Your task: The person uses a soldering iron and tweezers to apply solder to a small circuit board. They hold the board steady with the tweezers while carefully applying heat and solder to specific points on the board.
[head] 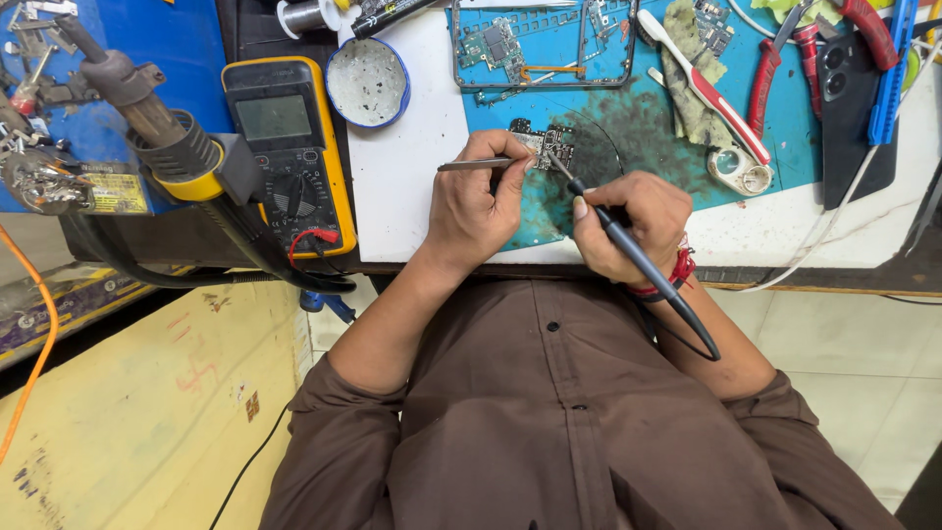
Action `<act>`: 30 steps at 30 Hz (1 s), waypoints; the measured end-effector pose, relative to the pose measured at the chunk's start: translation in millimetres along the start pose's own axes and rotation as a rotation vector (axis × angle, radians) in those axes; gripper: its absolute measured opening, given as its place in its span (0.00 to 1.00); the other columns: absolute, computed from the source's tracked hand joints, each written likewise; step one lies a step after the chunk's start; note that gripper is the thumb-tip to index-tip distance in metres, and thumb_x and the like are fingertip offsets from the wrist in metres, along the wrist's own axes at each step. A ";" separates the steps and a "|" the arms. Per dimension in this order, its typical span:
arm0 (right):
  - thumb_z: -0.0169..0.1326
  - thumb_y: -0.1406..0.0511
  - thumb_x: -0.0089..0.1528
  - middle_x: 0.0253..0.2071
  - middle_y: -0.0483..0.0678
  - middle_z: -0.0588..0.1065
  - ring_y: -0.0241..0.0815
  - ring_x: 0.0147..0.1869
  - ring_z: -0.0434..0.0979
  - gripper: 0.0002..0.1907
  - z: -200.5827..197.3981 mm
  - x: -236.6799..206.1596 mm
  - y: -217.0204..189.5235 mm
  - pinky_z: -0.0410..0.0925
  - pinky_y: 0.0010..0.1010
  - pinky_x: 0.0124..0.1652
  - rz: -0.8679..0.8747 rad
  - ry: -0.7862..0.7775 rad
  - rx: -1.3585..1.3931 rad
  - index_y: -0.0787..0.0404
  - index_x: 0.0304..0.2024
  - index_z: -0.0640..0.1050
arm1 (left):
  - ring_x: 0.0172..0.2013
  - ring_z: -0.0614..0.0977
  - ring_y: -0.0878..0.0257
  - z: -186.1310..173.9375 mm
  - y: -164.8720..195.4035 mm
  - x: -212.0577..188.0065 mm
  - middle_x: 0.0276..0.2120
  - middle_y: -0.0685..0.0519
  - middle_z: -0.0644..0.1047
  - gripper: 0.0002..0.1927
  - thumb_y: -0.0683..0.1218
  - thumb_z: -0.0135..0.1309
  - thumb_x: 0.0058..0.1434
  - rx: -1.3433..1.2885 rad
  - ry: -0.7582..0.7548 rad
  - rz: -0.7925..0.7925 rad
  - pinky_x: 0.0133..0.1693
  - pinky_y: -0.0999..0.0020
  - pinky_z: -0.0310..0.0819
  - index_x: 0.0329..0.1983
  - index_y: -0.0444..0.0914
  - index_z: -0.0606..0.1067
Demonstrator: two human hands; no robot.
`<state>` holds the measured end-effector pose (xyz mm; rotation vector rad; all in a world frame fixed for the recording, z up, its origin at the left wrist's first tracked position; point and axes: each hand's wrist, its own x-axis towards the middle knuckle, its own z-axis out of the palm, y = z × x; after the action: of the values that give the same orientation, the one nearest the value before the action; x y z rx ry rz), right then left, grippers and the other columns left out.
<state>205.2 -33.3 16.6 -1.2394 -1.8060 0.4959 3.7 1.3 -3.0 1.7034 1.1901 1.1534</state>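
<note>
Working over a small circuit board (543,143) near the upper middle of the frame, the person has both hands down on a teal work mat (785,137) that is scuffed and darkened with black residue around the board. The left hand (474,208) pinches a thin pair of metal tweezers (478,164) between thumb and fingers, the tips lying against the board's left edge. The right hand (628,224) is closed pen-fashion around a slim black soldering iron (628,245), its fine tip touching the board's right part and its cord trailing off toward the lower right.

As a judgement, the job looks to be in mid-course: the board lies bare and out of its housing, a stripped phone frame (545,44) with another green board inside sits above it at the top of the frame, and a dark phone back cover (852,98) lies apart at the upper right, so reassembly appears not yet done. Whether any joint is finished is too small to tell.

The mat rests on a smooth white bench top (397,167). A round blue-rimmed tin (367,82) with a grey, speckled inside stands at the upper middle left, beside a yellow-cased multimeter (289,147) with a grey screen and a dial. A hot-air gun (147,108) with a worn metal nozzle reaches in from the upper left. A white and red toothbrush (702,83) lies across a stained rag (692,103), next to red-handled pliers (785,59).
</note>
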 end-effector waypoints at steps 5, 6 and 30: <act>0.63 0.73 0.56 0.28 0.52 0.75 0.46 0.28 0.75 0.08 -0.5 -0.1 0.1 0.67 0.31 0.30 -0.009 -0.022 0.031 0.64 0.34 0.75 | 0.35 0.86 0.59 0.1 -0.1 -0.4 0.37 0.50 0.80 0.07 0.38 0.57 0.70 -0.007 -0.001 -0.014 0.36 0.68 0.80 0.46 0.35 0.70; 0.63 0.74 0.57 0.28 0.52 0.76 0.46 0.28 0.76 0.08 -0.5 -0.3 -0.1 0.67 0.30 0.29 -0.006 -0.017 0.027 0.64 0.34 0.76 | 0.34 0.86 0.59 0.1 -0.2 -0.2 0.37 0.50 0.80 0.07 0.38 0.57 0.70 -0.003 -0.003 -0.013 0.36 0.68 0.80 0.46 0.35 0.70; 0.64 0.74 0.56 0.28 0.52 0.75 0.46 0.27 0.75 0.09 0.2 2.1 -0.6 0.66 0.34 0.31 -0.025 -0.019 0.033 0.64 0.34 0.75 | 0.34 0.85 0.63 0.2 -2.0 -1.5 0.39 0.50 0.81 0.06 0.36 0.56 0.70 -0.062 0.008 -0.100 0.36 0.70 0.79 0.46 0.35 0.70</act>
<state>204.4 -31.5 17.8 -1.1919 -1.8200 0.5225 3.1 0.4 -5.3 1.5767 1.2174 1.1263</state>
